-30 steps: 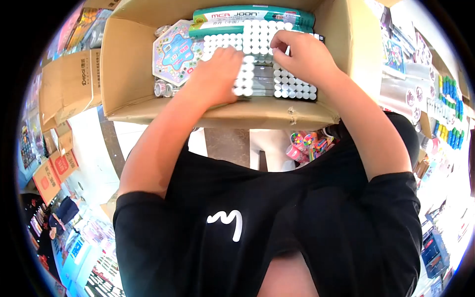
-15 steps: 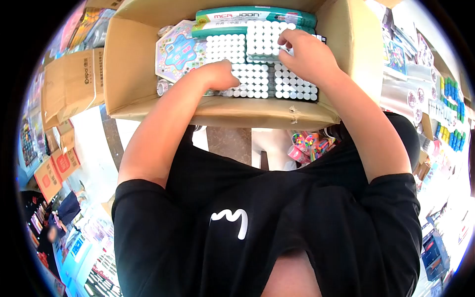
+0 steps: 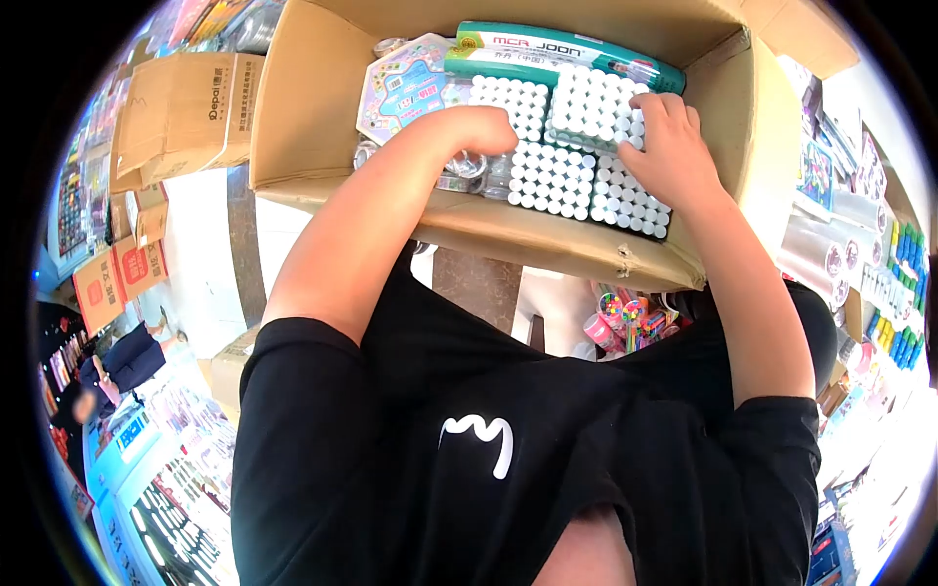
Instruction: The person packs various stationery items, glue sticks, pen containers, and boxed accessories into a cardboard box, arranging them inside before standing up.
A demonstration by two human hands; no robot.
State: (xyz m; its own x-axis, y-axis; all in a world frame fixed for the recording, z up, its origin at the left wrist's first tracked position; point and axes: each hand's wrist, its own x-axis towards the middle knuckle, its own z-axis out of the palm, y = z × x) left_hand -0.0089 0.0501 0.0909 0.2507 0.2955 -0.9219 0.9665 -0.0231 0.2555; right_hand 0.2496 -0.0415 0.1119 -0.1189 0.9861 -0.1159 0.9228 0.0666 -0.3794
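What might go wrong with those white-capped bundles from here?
The higher bundle could tip, since the right hand appears to touch only its right side. The left hand might nudge the front-left bundle out of line. The green MCR JOON package, close behind the higher bundle, could get scuffed.

You're looking at white-capped cylinders (image 3: 552,181) in blocky pks, all standing w/ round caps facing up in tight rows inside the carton (image 3: 547,244). The raised pk (image 3: 591,103) is sitting higher than its neighbors, at back R; more caps are showing below its front edge, so it's prob. overlapping another pk, tho your view's poor there. The back-L pk (image 3: 513,103) is lying just beside it. Nearer you, the front-L pk (image 3: 550,186) & front-R pk (image 3: 630,205) are sitting side by side, the latter partly covered.
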